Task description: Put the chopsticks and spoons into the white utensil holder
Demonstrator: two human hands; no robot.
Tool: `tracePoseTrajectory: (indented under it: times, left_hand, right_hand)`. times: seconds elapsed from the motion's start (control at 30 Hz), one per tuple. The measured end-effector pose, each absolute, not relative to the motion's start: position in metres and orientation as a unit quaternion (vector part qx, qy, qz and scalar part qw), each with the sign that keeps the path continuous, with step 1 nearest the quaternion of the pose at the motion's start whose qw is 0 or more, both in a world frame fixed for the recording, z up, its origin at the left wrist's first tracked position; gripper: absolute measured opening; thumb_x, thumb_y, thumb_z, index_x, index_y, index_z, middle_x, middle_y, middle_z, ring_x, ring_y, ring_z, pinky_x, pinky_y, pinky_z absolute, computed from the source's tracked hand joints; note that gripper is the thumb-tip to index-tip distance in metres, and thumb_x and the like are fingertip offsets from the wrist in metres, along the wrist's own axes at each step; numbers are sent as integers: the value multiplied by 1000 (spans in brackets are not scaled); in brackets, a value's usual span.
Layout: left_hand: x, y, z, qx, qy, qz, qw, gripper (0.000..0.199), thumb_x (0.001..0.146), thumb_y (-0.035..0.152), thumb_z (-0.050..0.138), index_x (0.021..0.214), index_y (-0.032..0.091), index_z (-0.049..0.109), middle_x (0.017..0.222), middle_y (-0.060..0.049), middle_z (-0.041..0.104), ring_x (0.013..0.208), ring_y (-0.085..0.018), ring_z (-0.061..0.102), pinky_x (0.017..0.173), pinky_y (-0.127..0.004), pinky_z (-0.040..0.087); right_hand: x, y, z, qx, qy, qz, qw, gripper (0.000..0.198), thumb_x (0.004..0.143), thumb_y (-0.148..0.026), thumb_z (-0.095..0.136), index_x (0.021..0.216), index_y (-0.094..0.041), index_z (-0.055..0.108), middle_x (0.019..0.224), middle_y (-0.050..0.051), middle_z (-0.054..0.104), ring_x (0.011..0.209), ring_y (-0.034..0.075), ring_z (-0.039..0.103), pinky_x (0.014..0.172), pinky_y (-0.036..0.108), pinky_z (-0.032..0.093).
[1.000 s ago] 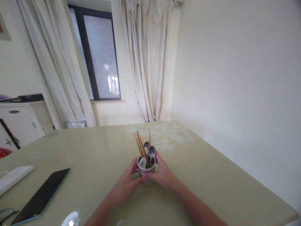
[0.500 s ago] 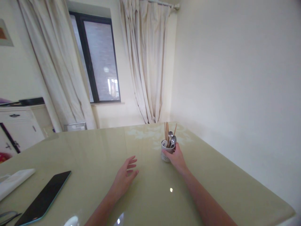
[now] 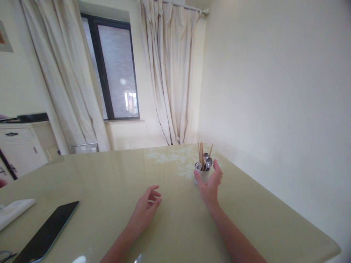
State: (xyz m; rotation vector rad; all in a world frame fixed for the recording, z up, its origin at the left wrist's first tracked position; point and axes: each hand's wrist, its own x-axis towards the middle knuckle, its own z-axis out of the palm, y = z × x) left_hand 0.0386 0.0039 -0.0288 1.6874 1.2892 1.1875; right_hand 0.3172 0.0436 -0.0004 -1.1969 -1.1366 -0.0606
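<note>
A light utensil cup (image 3: pixel 203 177) stands upright at the far right of the table, with chopsticks (image 3: pixel 202 152), metal spoons (image 3: pixel 208 163) and a white spoon-like piece (image 3: pixel 198 166) sticking up from it. In front of it is my right hand (image 3: pixel 211 182), thumb and fingers spread apart around its near side. The thumb overlaps the cup's left edge, while the fingers stand off to its right. My left hand (image 3: pixel 148 204) hovers over the middle of the table, fingers loosely curved and apart, holding nothing.
A dark tablet (image 3: pixel 46 232) lies on the glossy greenish table (image 3: pixel 109 182) at the left, beside a white flat object (image 3: pixel 15 211). Part of a thin dark-framed item (image 3: pixel 6 255) shows at the bottom left corner. A bare wall (image 3: pixel 274 109) runs along the table's right side.
The utensil cup has shifted a little to the right. My right hand has loosened from it and its fingers have spread away. My left hand has barely moved, its fingers slightly more curled.
</note>
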Motion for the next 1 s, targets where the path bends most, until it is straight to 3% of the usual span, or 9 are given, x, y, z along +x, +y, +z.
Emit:
tracePoseTrajectory:
  times: [0.07, 0.13, 0.23, 0.33, 0.5, 0.73, 1.0]
  left_hand:
    - [41, 1, -30, 674, 500, 432, 329, 49, 95, 55, 59, 131, 22, 64, 106, -10, 75, 88, -24, 73, 79, -40, 62]
    - [44, -3, -31, 718, 488, 403, 291, 42, 97, 44, 57, 133, 25, 65, 116, -12, 76, 101, -26, 73, 93, -44, 61]
    - [49, -12, -26, 802, 422, 344, 247, 44, 92, 29, 60, 135, 28, 68, 139, -12, 71, 130, -29, 64, 118, -49, 48]
    - [55, -20, -16, 844, 381, 288, 244, 52, 88, 22, 59, 139, 28, 67, 145, -10, 68, 134, -28, 61, 121, -47, 46]
    - [60, -22, -10, 857, 370, 266, 240, 60, 86, 14, 55, 144, 28, 64, 141, -8, 70, 135, -24, 61, 120, -43, 48]
    - [59, -20, -14, 850, 383, 252, 260, 53, 87, 13, 53, 135, 26, 71, 141, -9, 71, 132, -24, 64, 121, -43, 47]
    - [56, -19, -21, 848, 386, 257, 255, 54, 89, 14, 53, 139, 26, 68, 146, -10, 69, 136, -24, 63, 121, -45, 47]
  right_hand:
    - [294, 23, 2, -463, -588, -14, 662, 77, 96, -47, 70, 161, -23, 35, 155, 19, 48, 147, 39, 43, 123, 60, 29]
    - [269, 6, 1, -400, -697, 56, 592, 63, 101, -42, 66, 157, -29, 43, 151, 15, 56, 141, 36, 50, 121, 54, 33]
    - [237, -10, -1, -311, -838, 173, 413, 65, 96, -53, 74, 153, -32, 52, 146, 10, 66, 135, 34, 57, 117, 49, 36]
    - [222, -14, -4, -286, -880, 209, 318, 64, 94, -64, 73, 147, -33, 60, 143, 5, 70, 133, 30, 58, 118, 44, 32]
    - [226, -9, -6, -310, -870, 228, 307, 62, 89, -70, 75, 139, -33, 67, 135, 3, 75, 126, 25, 61, 114, 38, 33]
    - [227, -9, -5, -307, -862, 246, 320, 62, 87, -69, 77, 136, -33, 71, 132, 4, 77, 125, 27, 63, 113, 38, 33]
    - [226, -5, -10, -296, -857, 254, 336, 62, 86, -71, 75, 135, -33, 73, 130, 5, 78, 122, 28, 66, 111, 40, 35]
